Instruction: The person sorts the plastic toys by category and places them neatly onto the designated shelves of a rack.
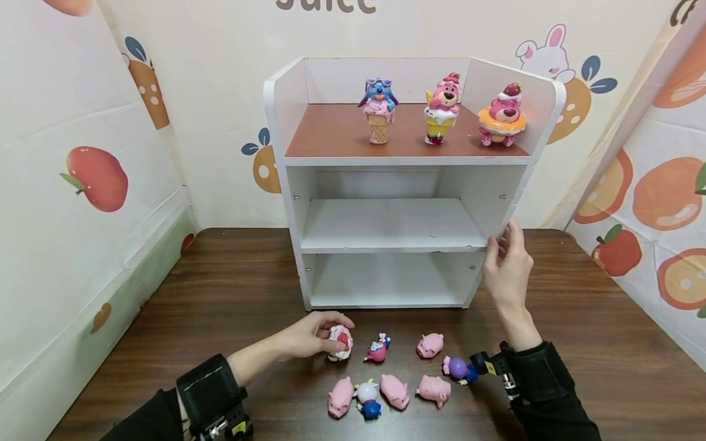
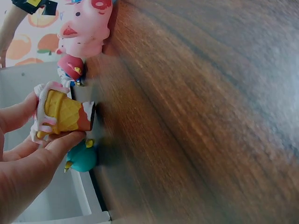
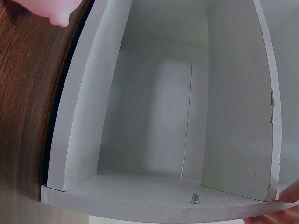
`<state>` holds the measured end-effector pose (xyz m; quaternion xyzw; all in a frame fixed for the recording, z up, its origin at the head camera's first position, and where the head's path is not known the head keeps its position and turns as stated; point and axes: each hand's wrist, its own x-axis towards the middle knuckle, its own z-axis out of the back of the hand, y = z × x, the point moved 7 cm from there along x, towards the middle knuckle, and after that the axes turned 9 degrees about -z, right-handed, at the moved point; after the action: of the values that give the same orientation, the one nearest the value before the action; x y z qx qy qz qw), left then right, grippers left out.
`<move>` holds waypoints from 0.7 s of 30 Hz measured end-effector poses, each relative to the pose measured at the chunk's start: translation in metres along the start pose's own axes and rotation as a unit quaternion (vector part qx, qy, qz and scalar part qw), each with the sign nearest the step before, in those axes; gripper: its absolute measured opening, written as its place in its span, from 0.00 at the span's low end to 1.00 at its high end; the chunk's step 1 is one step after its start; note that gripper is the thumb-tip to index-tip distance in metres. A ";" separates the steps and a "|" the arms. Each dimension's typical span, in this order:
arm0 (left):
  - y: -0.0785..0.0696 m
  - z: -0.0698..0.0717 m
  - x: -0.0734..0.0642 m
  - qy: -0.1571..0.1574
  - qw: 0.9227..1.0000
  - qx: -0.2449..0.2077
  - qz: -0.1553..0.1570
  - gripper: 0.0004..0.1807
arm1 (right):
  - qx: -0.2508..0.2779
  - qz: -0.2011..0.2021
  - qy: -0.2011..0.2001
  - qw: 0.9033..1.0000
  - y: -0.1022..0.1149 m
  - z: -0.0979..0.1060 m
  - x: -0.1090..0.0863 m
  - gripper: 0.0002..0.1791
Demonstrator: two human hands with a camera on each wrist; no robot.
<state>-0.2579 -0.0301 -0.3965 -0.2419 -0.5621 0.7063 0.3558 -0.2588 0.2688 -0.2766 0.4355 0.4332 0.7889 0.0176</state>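
Note:
My left hand [image 1: 314, 335] pinches an ice-cream-cone figurine [image 1: 341, 343] low over the table, in front of the shelf. The left wrist view shows its yellow waffle cone [image 2: 67, 114] and white-and-pink top, with the thumb and fingers around it. At the right side of the white shelf [image 1: 386, 250], my right hand [image 1: 507, 263] grips the edge of the side panel. In the right wrist view only its fingertips [image 3: 289, 193] appear at that edge. Near the left hand lies a small pink-and-blue figurine [image 1: 377, 349].
Three character figurines stand on the brown top: a blue one [image 1: 379, 110], a pink bear on a cone [image 1: 442, 110] and a bear with an orange ring [image 1: 503, 116]. Several pink pigs [image 1: 394, 392] lie in front, with a blue-and-white figurine [image 1: 368, 398] and a purple-and-blue one [image 1: 459, 369].

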 end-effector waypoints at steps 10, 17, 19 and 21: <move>-0.008 0.005 -0.008 -0.001 0.999 0.030 -0.014 0.17 | -0.005 0.003 -0.002 1.000 -0.002 0.000 0.001 0.23; -0.009 0.012 -0.012 -0.024 0.991 0.134 -0.020 0.16 | -0.006 0.003 -0.006 1.000 -0.002 0.000 0.000 0.22; -0.012 0.013 -0.012 -0.031 0.984 0.173 -0.027 0.15 | -0.006 0.004 -0.005 1.000 -0.001 0.000 0.000 0.22; -0.015 0.013 -0.013 -0.039 0.976 0.211 -0.035 0.15 | -0.006 0.004 -0.006 1.000 -0.001 0.000 0.000 0.23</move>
<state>-0.2561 -0.0465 -0.3794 -0.1135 -0.4218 0.8052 0.4011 -0.2592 0.2696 -0.2774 0.4414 0.4264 0.7893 0.0198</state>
